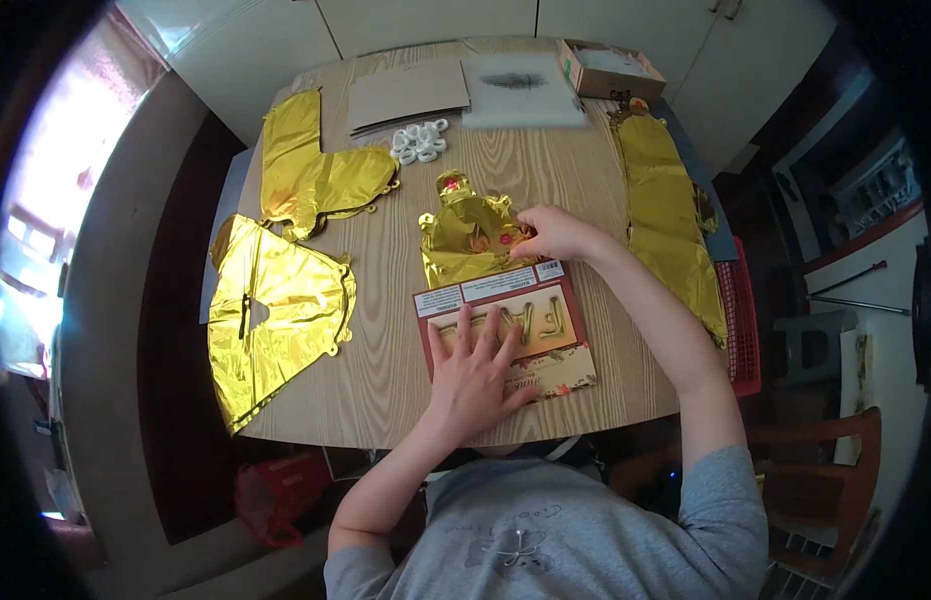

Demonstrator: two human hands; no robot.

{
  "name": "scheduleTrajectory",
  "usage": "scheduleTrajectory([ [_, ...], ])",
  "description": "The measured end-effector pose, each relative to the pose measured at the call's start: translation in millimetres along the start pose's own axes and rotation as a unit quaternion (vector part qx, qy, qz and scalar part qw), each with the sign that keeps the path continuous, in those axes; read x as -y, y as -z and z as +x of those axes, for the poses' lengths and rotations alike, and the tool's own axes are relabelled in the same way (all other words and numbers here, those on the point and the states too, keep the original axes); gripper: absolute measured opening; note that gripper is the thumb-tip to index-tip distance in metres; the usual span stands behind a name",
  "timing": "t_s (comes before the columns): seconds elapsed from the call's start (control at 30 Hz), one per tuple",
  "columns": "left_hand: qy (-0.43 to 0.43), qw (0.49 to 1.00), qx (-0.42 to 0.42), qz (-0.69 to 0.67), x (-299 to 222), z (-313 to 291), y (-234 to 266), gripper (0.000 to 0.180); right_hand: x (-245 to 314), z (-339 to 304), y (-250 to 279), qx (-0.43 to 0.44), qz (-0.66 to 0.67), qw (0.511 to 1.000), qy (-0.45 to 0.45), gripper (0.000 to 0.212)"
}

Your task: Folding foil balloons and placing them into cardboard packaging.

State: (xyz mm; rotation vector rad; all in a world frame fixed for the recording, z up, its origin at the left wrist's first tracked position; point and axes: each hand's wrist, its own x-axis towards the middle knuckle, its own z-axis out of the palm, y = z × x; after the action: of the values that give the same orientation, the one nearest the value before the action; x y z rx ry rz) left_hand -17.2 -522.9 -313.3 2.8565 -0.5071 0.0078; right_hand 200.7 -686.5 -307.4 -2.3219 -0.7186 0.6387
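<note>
A printed card [561, 375] with a red border and pictures of gold letter balloons lies near the table's front edge. My left hand [473, 375] rests flat on it, fingers spread. Just beyond the card, a folded, uninflated gold foil balloon [464, 245] with small red spots sticks out; its near end meets the card's far edge, and I cannot tell how far it runs under. My right hand [554, 235] pinches the right edge of this balloon between thumb and fingers, close to the card's upper right corner.
More flat gold foil balloons lie on the left [281, 320], at the far left [321, 180] and along the right [671, 215]. Behind sit white rings [419, 141], grey-brown cardboard sheets [408, 95], a translucent bag [531, 105] and an open cardboard box [611, 82]. A red basket [743, 320] stands beside the table.
</note>
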Motion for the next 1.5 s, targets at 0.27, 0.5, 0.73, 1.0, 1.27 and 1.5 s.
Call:
scheduleTrajectory([
  [0.27,-0.006,1.0,-0.006,0.01,-0.2,-0.9,-2.5,0.094,11.0,9.1,-3.9,-0.028,0.078,0.996,0.017,0.035],
  [0.5,-0.016,1.0,0.007,0.007,-0.7,-1.3,0.9,0.106,20.6,17.5,-0.9,0.031,0.186,0.982,0.011,0.031],
  [0.73,-0.012,1.0,0.002,0.008,-0.3,-2.1,-4.0,0.104,3.7,-16.4,-10.2,-0.012,0.128,0.978,0.166,0.024],
  [1.0,-0.012,1.0,0.013,0.014,-0.6,-2.7,-2.0,0.105,13.7,-33.8,-13.2,-0.015,0.075,0.981,0.177,0.025],
  [1.27,-0.015,1.0,-0.003,-0.002,-2.0,-5.1,-3.0,0.102,4.1,-5.2,-8.1,-0.063,-0.045,0.996,0.042,0.034],
  [1.5,-0.019,0.999,0.015,-0.023,-10.7,-14.6,3.4,0.1,-4.3,0.4,-13.2,-0.074,-0.001,0.996,0.052,0.039],
])
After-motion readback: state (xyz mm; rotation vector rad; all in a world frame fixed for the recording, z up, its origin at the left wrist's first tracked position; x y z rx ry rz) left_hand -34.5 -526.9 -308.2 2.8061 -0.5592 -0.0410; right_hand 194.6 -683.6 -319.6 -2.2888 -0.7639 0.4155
